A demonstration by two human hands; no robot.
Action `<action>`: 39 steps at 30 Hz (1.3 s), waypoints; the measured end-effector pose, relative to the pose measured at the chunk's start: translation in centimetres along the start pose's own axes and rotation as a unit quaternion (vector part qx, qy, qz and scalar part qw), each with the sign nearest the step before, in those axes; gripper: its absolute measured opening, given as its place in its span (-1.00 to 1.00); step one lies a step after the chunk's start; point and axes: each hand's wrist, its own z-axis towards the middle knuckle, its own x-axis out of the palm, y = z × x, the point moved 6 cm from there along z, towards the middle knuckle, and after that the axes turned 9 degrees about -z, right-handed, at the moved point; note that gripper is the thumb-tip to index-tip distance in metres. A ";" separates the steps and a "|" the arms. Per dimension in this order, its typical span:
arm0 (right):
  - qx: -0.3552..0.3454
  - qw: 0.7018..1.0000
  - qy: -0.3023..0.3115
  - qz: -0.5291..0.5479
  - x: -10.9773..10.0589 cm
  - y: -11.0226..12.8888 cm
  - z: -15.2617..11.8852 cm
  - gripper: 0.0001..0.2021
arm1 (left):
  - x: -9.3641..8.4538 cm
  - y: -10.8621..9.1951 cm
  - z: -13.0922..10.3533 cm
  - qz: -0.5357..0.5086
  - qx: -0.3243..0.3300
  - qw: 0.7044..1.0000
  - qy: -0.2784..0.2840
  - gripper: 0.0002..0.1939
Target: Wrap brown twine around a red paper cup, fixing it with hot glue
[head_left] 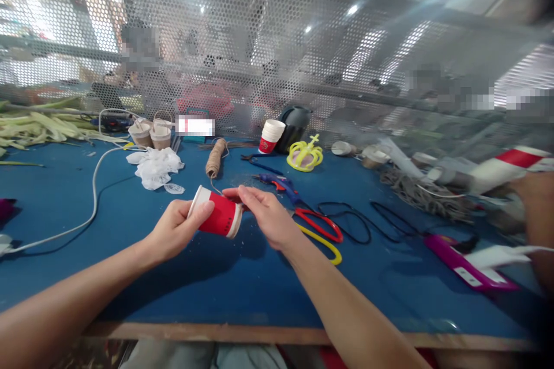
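Note:
My left hand [175,228] is closed around a red and white paper cup [223,216], which lies tilted on its side above the table. At the cup's base, my right hand [266,213] pinches a strand of twine with thumb and forefinger. That strand leads back to a spool of brown twine [215,158] just beyond the cup. Past my right fingers lie a blue glue gun [281,185] and scissors with one red and one yellow handle [326,228]. My right hand partly covers the scissors.
Behind are pliers [264,166], stacked paper cups [271,137], a yellow crown-shaped piece [305,155] and a dark kettle [294,127]. White plastic [158,167] and twine-wrapped cups [160,135] stand left. A purple power strip [467,265] and another person's arm [534,207] are right.

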 end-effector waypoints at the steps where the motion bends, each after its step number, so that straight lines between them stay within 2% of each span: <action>1: -0.007 1.000 0.000 0.008 0.0 0.1 0.1 -0.68 | 0.0 0.1 0.1 -0.008 -0.003 1.000 0.005 -0.54; 4: -0.032 0.997 -0.055 -0.048 -1.2 0.3 0.2 -0.68 | -0.1 0.7 0.3 -0.081 -0.024 0.996 -0.001 -0.56; 7: -0.030 0.986 -0.118 -0.110 -2.4 0.5 0.1 -0.65 | -0.7 1.3 0.7 -0.173 -0.039 0.983 -0.050 -0.60; 10: 0.001 0.995 -0.085 -0.056 -1.9 0.2 0.0 -0.62 | -1.2 1.6 0.9 -0.215 -0.042 0.971 -0.096 -0.64; 13: 0.023 0.999 -0.036 0.013 -0.8 -0.1 -0.1 -0.62 | -1.1 1.8 0.8 -0.225 -0.050 0.968 -0.096 -0.67; 18: 0.048 0.990 0.019 0.129 -0.2 -0.8 0.4 -0.57 | -0.4 2.1 0.5 -0.208 -0.062 0.975 -0.058 -0.67; 22: -0.001 0.986 0.035 0.162 -0.3 0.0 0.7 -0.61 | 0.5 1.7 0.3 -0.174 -0.084 0.981 0.001 -0.66; 26: -0.088 0.985 0.065 0.134 0.1 1.9 0.5 -0.75 | 1.8 1.0 0.0 -0.122 -0.112 0.982 0.096 -0.66; 28: -0.125 0.983 0.088 0.097 0.5 2.8 0.3 -0.78 | 2.2 0.8 -0.1 -0.115 -0.118 0.978 0.125 -0.65; 34: -0.148 0.977 0.156 -0.014 2.2 3.8 -0.1 -0.77 | 2.1 1.5 0.0 -0.137 -0.138 0.974 0.113 -0.58; 39: -0.154 0.971 0.162 -0.090 2.7 3.9 0.2 -0.74 | 2.4 1.7 0.0 -0.155 -0.146 0.968 0.129 -0.57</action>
